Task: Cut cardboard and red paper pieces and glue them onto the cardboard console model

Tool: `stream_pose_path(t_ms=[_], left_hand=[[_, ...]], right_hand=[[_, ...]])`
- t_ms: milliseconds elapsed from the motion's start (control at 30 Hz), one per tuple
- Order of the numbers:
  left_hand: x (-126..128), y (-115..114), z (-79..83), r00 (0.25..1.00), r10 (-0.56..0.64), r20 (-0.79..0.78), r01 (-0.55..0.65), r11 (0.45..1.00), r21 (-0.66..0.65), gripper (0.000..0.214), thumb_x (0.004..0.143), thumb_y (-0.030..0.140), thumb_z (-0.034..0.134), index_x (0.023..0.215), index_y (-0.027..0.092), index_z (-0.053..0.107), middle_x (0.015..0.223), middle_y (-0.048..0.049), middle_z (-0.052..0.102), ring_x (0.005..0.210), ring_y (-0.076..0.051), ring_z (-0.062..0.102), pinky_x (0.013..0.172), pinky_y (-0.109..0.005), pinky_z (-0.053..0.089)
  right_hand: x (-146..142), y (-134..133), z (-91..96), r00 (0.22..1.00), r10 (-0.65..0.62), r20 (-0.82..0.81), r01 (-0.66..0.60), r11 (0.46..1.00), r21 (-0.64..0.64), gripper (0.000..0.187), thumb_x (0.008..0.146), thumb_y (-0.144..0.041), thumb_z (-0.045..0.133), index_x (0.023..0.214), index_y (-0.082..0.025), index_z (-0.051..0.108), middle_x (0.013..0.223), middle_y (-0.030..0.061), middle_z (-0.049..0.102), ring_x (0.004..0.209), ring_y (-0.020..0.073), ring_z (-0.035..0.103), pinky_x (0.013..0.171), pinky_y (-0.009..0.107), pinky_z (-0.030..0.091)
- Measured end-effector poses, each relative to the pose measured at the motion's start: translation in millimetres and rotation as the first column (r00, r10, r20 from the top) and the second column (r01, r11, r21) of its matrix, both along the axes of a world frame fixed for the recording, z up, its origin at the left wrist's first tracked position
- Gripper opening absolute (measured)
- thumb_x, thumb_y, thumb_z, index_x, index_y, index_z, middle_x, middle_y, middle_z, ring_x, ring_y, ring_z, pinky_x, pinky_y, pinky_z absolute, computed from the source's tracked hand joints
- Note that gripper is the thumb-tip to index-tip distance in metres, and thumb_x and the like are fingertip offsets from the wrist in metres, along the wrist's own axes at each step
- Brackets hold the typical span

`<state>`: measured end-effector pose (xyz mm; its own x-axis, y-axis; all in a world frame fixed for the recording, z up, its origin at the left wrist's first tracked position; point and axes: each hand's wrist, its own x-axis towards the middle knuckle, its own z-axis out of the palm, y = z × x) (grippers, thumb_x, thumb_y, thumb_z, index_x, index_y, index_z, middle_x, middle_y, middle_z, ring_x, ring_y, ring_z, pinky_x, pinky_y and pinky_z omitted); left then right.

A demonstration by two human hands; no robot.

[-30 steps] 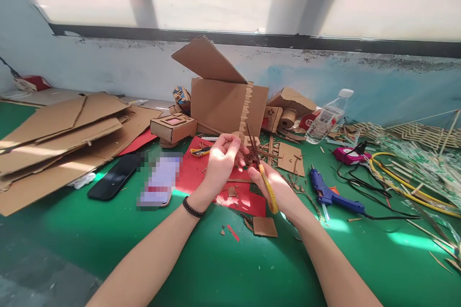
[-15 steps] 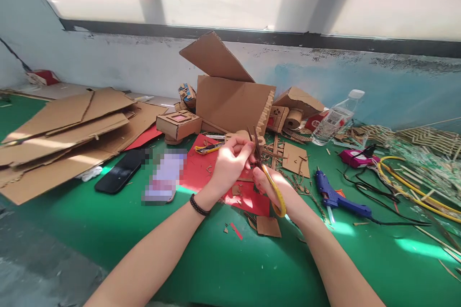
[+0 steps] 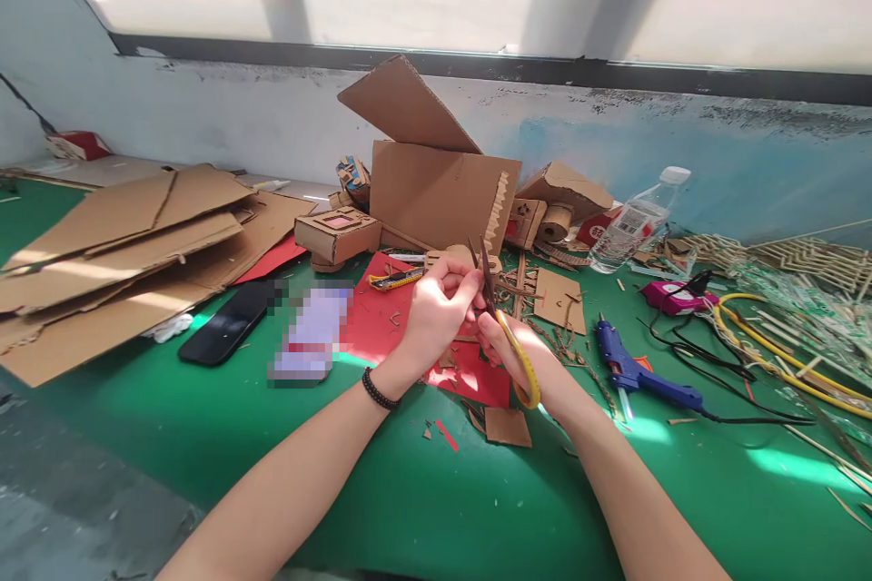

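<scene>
My right hand grips yellow-handled scissors, their dark blades pointing up and away. My left hand, with a black bracelet at the wrist, pinches a small cardboard piece right at the blades. Both hands hover over a red paper sheet on the green table. Small cardboard scraps lie just below my hands.
Flattened cardboard sheets pile up at the left. A black phone and a yellow utility knife lie nearby. A cardboard box stands behind. On the right are a blue glue gun, a water bottle and yellow cable.
The view shifted a little to the left over the second. My hands stay together at the scissors blades, with only slight movement of the scissors.
</scene>
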<state>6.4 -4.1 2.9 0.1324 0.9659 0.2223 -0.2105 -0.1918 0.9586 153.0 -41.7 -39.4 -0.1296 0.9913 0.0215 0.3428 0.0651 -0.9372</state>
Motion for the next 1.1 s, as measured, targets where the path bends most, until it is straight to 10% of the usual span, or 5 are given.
stream_pose_path(t_ms=[1100], left_hand=[[-4.7,9.1,-10.5,0.995,-0.088,0.041,0.087,0.996,0.019,0.023,0.092,0.041,0.069,0.092,0.020,0.059,0.062,0.0038,0.063,0.050,-0.009,0.055,0.048,-0.019,0.044]], right_hand=[[-2.2,-5.5,16.7,0.846,-0.274,0.457,0.256,0.961,0.102,0.045,0.090,-0.071,0.050,0.079,-0.028,0.051,0.068,0.0009,0.060,0.066,0.0213,0.045,0.065,0.031,0.034]])
